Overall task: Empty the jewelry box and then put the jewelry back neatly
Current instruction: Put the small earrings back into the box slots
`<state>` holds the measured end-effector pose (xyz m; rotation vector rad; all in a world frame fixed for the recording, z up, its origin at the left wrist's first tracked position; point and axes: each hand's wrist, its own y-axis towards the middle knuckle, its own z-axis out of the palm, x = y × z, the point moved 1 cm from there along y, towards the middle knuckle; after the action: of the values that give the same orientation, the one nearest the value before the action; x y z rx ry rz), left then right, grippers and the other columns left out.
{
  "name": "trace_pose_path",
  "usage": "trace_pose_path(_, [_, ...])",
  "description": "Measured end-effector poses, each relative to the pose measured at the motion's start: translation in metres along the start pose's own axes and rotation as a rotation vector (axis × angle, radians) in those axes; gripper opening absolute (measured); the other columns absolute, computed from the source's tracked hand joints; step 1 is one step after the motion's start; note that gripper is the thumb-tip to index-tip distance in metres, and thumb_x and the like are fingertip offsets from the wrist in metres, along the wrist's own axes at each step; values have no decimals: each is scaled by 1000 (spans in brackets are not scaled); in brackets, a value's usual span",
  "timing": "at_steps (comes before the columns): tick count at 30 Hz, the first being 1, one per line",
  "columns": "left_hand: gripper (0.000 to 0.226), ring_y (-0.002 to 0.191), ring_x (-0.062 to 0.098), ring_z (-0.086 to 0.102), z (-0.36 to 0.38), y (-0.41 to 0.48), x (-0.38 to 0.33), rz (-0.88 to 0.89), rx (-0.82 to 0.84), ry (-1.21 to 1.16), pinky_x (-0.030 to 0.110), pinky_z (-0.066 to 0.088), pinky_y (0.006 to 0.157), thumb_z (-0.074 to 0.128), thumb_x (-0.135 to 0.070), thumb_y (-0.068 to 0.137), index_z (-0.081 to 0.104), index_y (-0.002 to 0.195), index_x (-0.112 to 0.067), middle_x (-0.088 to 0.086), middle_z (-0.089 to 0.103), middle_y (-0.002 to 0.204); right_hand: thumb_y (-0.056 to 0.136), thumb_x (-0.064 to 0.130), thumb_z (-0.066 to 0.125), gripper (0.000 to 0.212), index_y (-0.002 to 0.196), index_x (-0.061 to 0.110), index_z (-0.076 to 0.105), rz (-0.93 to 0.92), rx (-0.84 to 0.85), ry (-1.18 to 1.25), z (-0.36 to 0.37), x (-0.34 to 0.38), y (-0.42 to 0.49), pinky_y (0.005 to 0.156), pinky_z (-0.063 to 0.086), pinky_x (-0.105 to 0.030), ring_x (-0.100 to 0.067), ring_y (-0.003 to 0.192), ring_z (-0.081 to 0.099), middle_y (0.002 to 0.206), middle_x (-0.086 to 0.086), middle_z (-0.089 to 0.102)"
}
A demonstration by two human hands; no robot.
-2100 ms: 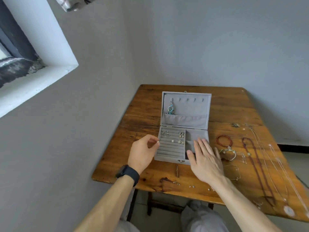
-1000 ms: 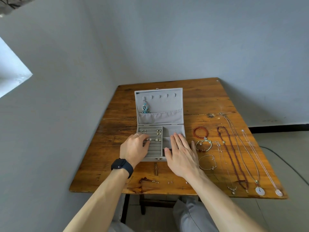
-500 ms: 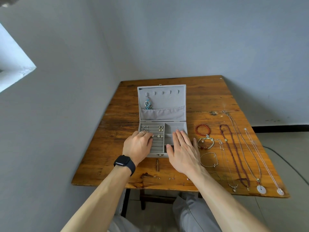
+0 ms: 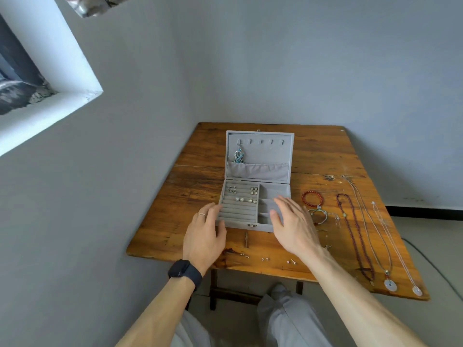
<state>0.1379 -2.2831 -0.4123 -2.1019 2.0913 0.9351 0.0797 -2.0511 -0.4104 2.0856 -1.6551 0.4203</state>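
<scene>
Jewelry box [image 4: 260, 156] front edge lies between left hand [image 4: 204, 236] and right hand [image 4: 293, 224].

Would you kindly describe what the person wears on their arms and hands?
No sleeves show: the left forearm and right forearm are uncovered. A black smartwatch on a dark band sits on the left wrist, and a thin silver ring circles one finger of the left hand. The right hand and its wrist show nothing worn.

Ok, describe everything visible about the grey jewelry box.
The grey velvety jewelry box sits open on the table, lid raised, with hooks and a pocket; a turquoise ornament hangs from the leftmost hook. Earrings sit in its ring rolls. The left hand touches its front-left corner, the right hand spreads over its right side.
</scene>
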Motion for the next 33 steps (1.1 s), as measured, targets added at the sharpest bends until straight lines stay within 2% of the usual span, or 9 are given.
trace_pose_path(3, [48, 134, 20, 49, 6, -33, 3, -113, 4, 23, 40, 49, 104, 60, -27, 96, 49, 142, -20, 2, 47, 151, 101, 25, 55, 37, 136, 15, 60, -18, -136, 68, -15, -6, -24, 116, 32, -37, -22, 138, 46, 141, -2, 59])
trace_pose_path(6, [58, 151, 20, 23, 15, -53, 7, -133, 148, 143, 43, 21, 123, 34, -45, 104, 30, 156, -20, 1, 26, 164, 94, 16, 63, 27, 120, 18, 70, 14, -237, 76, -24, -14, -54, 98, 39, -27, -20, 119, 56, 122, 2, 69])
trace_pose_path(8, [63, 154, 18, 11, 19, -58, 9, -129, 196, 213, 42, 7, 124, 15, -50, 103, 21, 159, -21, -1, 16, 166, 91, 14, 68, 25, 115, 20, 72, 50, -260, 53, -25, -19, -76, 89, 39, -26, -20, 110, 57, 115, 3, 71])
trace_pose_path(9, [62, 154, 18, 9, 20, -58, 9, -130, 199, 228, 42, 5, 124, 13, -49, 104, 19, 159, -21, -1, 15, 166, 89, 13, 71, 25, 112, 20, 74, 55, -265, 34, -24, -21, -86, 87, 40, -26, -21, 106, 58, 112, 3, 72])
trace_pose_path(13, [61, 155, 18, 6, 24, -57, 12, -138, 241, 253, 44, 4, 124, 14, -48, 105, 14, 160, -21, -2, 11, 167, 85, 12, 75, 24, 108, 20, 76, 88, -249, -28, -15, -26, -113, 82, 49, -35, -23, 100, 59, 107, 2, 73])
trace_pose_path(16, [61, 154, 19, 7, 24, -58, 13, -142, 255, 244, 44, 5, 123, 15, -48, 106, 15, 160, -22, -1, 12, 167, 87, 16, 75, 21, 107, 21, 76, 129, -252, -43, -12, -26, -112, 79, 49, -40, -24, 100, 56, 106, 2, 72])
trace_pose_path(24, [60, 155, 18, 4, 24, -58, 11, -168, 274, 237, 45, 3, 123, 15, -48, 105, 13, 160, -23, -3, 10, 168, 89, 34, 71, 19, 108, 30, 75, 142, -218, -173, -10, -23, -81, 77, 45, -37, -23, 101, 54, 108, 7, 71])
trace_pose_path(28, [61, 155, 18, 4, 24, -59, 11, -172, 271, 234, 45, 2, 123, 14, -49, 105, 12, 160, -24, -3, 8, 168, 88, 32, 73, 6, 93, 30, 75, 135, -213, -173, -9, -24, -80, 76, 42, -36, -22, 98, 54, 102, 7, 70])
trace_pose_path(33, [61, 155, 18, 4, 21, -58, 11, -156, 261, 206, 44, 2, 123, 17, -49, 105, 14, 160, -23, -2, 10, 168, 88, 23, 75, 3, 91, 24, 75, 151, -280, -15, -17, -23, -98, 71, 44, -35, -22, 92, 53, 91, 5, 74])
